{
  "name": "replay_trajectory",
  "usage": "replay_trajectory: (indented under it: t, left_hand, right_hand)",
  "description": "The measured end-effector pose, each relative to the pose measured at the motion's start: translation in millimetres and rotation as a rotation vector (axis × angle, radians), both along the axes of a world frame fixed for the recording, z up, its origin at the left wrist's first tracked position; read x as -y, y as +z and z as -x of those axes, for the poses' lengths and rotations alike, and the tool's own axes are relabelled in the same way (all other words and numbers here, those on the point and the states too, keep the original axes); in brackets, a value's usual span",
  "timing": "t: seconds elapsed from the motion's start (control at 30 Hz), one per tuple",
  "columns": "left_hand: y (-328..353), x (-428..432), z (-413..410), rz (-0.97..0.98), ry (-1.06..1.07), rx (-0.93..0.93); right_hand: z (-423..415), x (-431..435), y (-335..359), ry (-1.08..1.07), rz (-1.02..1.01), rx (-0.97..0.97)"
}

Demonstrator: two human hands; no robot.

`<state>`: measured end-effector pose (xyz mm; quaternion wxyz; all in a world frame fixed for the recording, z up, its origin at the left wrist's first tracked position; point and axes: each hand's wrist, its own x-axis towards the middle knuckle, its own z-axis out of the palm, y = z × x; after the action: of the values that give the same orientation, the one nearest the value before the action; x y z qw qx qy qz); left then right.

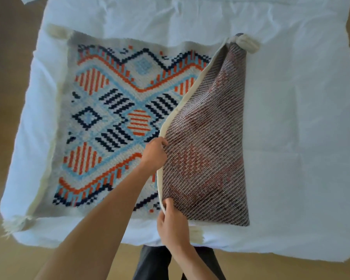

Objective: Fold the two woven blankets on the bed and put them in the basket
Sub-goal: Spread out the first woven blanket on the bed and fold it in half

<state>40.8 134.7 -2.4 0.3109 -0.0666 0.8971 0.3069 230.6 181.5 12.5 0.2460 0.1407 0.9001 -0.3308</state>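
A woven blanket (113, 110) with orange, navy and light-blue geometric patterns lies spread on the white bed (291, 118). Its right part is turned over toward the left, showing the dull brownish underside (208, 150). My left hand (155, 153) grips the cream border of that turned-over flap about halfway along its edge. My right hand (171, 223) pinches the same border near the bed's front edge. Only one blanket is in view, and no basket is visible.
Cream tassels sit at the blanket's corners: far left (59, 32), far right (248, 44), near left (13, 224) and near middle (196, 234). Tan floor (28, 259) surrounds the bed. My dark trousers (156, 263) stand against the bed's near edge.
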Motion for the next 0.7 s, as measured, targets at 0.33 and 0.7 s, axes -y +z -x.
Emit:
replay_trajectory:
  t: [0.33, 0.7]
  left_hand:
    - [-8, 94, 16, -0.032, -0.035, 0.003]
    - [-34, 278, 47, -0.117, -0.05, 0.036]
  right_hand:
    - [18, 100, -9, -0.021, 0.003, 0.048]
    - [54, 288, -21, -0.09, -0.036, 0.124]
